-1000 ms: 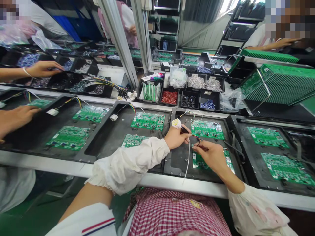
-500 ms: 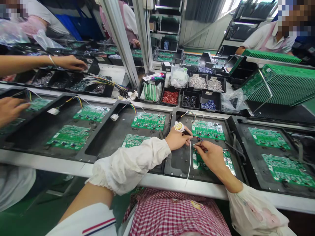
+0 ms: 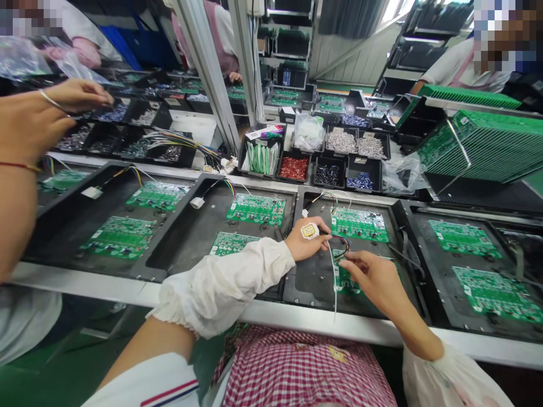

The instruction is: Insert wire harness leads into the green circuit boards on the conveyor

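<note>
A small wire harness (image 3: 341,247), a loop of coloured leads ending in a white and yellow connector (image 3: 309,230), is held low over a black tray (image 3: 311,282) just right of the picture's centre. The left hand (image 3: 302,244) sits at the harness's 9 o'clock. Its thumb and forefinger are closed on the leads and the connector rests on top of the hand, probably to keep the plug out of the fingers' way. The right hand (image 3: 373,278) comes in from 4 o'clock with its fingertips pinched together on the other side of the loop. The harness therefore lies between the two grips, spanning a short gap and seemingly lifted just off the board beneath. A thin white tie (image 3: 334,282) hangs from that gap toward 6 o'clock, its loose end trailing to the tray's front edge. One green circuit board (image 3: 360,223) lies in the tray at 12 o'clock from the harness, and a second board (image 3: 345,282) lies partly under the right hand. Farther out at 12 o'clock stand parts bins (image 3: 292,168), within easy reach. A rack of green boards (image 3: 487,144) stands at 2 o'clock. A co-worker's hand (image 3: 29,118) is raised at 10 o'clock, well apart.
</note>
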`<state>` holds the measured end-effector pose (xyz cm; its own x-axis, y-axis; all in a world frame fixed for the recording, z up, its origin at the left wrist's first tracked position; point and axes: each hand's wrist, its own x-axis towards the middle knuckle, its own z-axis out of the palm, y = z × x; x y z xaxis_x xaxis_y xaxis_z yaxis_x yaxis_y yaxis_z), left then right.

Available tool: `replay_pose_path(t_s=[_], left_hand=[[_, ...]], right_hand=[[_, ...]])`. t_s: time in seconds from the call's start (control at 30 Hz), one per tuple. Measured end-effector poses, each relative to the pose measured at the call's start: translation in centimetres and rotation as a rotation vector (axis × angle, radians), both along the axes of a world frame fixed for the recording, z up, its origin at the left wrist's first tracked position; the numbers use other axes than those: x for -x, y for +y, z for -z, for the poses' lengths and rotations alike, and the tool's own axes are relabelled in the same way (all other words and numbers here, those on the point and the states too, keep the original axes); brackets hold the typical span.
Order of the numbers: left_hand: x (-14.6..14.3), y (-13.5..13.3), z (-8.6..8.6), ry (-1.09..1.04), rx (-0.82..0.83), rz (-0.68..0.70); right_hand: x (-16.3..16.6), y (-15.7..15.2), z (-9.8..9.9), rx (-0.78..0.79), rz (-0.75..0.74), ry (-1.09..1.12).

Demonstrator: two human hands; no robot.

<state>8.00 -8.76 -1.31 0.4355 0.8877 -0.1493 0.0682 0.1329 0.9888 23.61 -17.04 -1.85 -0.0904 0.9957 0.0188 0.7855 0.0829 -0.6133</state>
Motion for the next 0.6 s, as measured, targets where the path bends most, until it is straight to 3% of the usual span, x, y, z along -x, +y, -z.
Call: replay_pose_path(t_s=[0.17, 0.27, 0.33, 0.4, 0.43, 0.5, 0.6], left_hand=[[0.2, 0.1, 0.1, 0.086, -0.115, 0.025], [0.4, 0.1, 0.2, 0.156, -0.163, 0.034], [0.6, 0.0, 0.0, 0.282, -0.322, 0.087], [1.0, -0.2, -0.2, 0.532, -0.578, 0.189], [1.1, -0.4, -0.4, 0.684, -0.706, 0.256], [1.3, -0.9, -0.8, 0.947, -0.885, 0.390], [1.2, -1.3, -1.0, 1.112, -0.969, 0.513]], right_hand=[[0.4, -3.0, -1.8, 0.366, -0.178, 0.200], [-1.1, -3.2, -2.0, 0.495, -0.144, 0.371], [-2.4, -2.2, -1.5, 0.305, 0.041, 0.353], [-3.5, -0.6, -0.5, 0.025, 0.236, 0.253], [-3.8, 0.2, 0.1, -0.042, 0.262, 0.229], [-4.1, 1.3, 1.2, -0.072, 0.250, 0.233], [-3.9, 1.7, 2.1, -0.057, 0.236, 0.249]])
